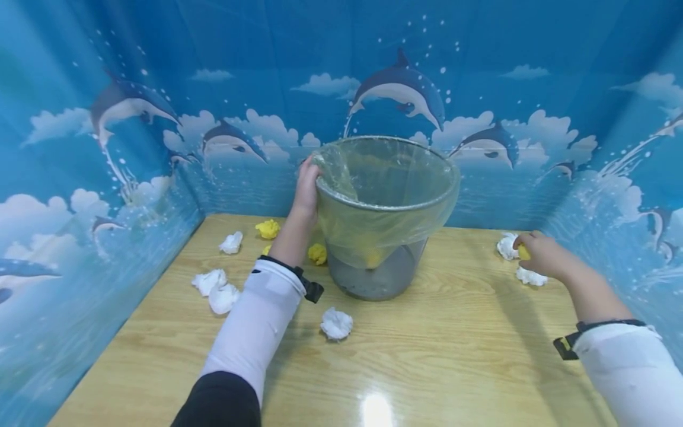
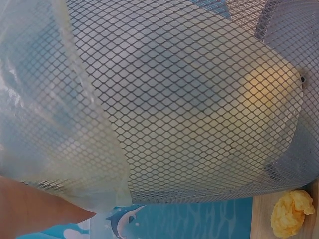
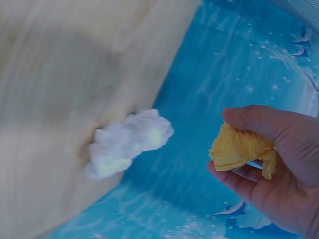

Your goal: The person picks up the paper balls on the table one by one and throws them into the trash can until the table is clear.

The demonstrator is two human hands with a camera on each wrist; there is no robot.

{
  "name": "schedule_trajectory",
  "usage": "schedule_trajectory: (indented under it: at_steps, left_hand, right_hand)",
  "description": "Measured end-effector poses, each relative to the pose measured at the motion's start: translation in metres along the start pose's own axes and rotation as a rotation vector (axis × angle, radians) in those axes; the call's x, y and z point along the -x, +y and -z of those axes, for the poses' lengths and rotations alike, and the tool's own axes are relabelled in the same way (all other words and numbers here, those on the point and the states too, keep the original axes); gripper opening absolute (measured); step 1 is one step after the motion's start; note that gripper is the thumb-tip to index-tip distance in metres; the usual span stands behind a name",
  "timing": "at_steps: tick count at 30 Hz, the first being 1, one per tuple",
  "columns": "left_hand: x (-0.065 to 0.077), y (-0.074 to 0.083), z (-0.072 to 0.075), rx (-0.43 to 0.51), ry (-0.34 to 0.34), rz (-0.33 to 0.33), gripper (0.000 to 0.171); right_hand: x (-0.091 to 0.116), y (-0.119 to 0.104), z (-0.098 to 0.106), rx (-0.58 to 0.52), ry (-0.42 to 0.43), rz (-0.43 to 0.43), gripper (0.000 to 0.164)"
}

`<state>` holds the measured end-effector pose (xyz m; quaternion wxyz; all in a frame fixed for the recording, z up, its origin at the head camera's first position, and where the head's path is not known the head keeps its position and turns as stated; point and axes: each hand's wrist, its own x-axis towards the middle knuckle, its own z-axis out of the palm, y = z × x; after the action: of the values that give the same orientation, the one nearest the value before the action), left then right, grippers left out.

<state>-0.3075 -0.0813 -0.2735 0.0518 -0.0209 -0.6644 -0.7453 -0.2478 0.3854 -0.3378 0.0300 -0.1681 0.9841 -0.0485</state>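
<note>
A mesh wastebasket [image 1: 368, 281] lined with a translucent plastic bag [image 1: 389, 231] stands on the table, the bag folded over its rim. My left hand [image 1: 308, 187] grips the rim at its left side, bag included. Through the mesh [image 2: 174, 84], something yellow shows near the bottom. Over at the far right, my right hand [image 1: 544, 255] holds a crumpled yellow paper ball [image 3: 241, 149] between thumb and fingers, raised off the table. Close to that hand lie two crumpled white paper balls [image 1: 530, 276].
White paper balls [image 1: 231, 243] and yellow paper balls [image 1: 268, 229] lie scattered left of the wastebasket. Another white ball [image 1: 337, 324] sits in front of it. A blue dolphin-print curtain [image 1: 256, 83] encloses the wooden table [image 1: 453, 344] at the back and sides.
</note>
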Motion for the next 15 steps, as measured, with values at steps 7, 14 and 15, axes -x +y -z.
schedule_trajectory:
  at_steps: [7, 14, 15]
  left_hand:
    - [0.000, 0.001, -0.001, -0.003, -0.002, -0.001, 0.067]
    - [0.002, 0.002, -0.001, -0.023, 0.004, 0.007, 0.067]
    - [0.002, 0.003, -0.001, -0.023, 0.003, 0.006, 0.067]
  right_hand:
    - [-0.010, -0.005, 0.025, 0.037, 0.017, -0.013, 0.034]
    - [-0.016, -0.018, 0.049, 0.057, 0.026, -0.029, 0.035]
    - [-0.017, -0.021, 0.052, 0.058, 0.032, -0.029, 0.035]
